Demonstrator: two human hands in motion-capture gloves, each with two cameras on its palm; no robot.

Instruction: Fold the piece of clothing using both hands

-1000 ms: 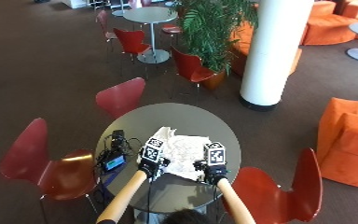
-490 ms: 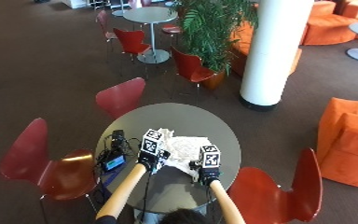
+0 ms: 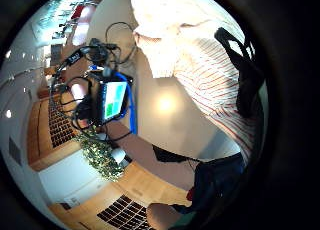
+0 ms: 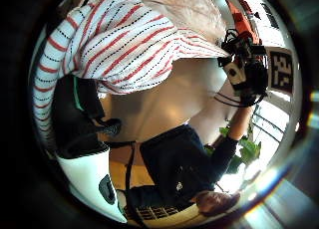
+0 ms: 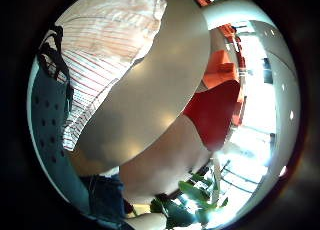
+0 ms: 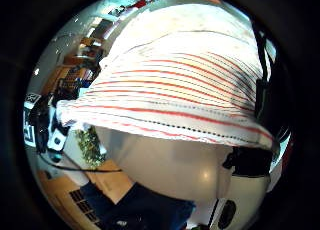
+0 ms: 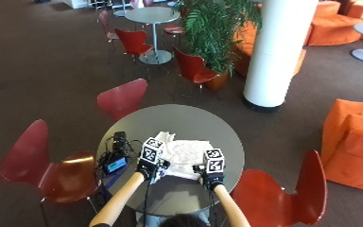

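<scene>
A white garment with thin red stripes [image 7: 185,151] lies bunched on the near half of the round grey table [image 7: 169,118]. My left hand [image 7: 150,166] grips its near left edge and my right hand [image 7: 211,178] grips its near right edge. In the left thumb side palm view the striped cloth [image 4: 129,45] hangs lifted off the tabletop, with a gloved finger [image 4: 75,114] curled behind it. The right thumb side palm view shows the striped hem [image 6: 175,115] raised above the table, a finger [image 6: 250,160] at its corner.
A small device with a lit screen [image 7: 115,164] and a tangle of cables lie on the table's left side. Red chairs [image 7: 56,165] [image 7: 279,194] [image 7: 124,97] stand round the table. A white pillar [image 7: 272,52] and a plant [image 7: 216,28] are farther off.
Both hands have drawn back a little toward the person with the garment's near edge. The right hand has also shifted slightly inward.
</scene>
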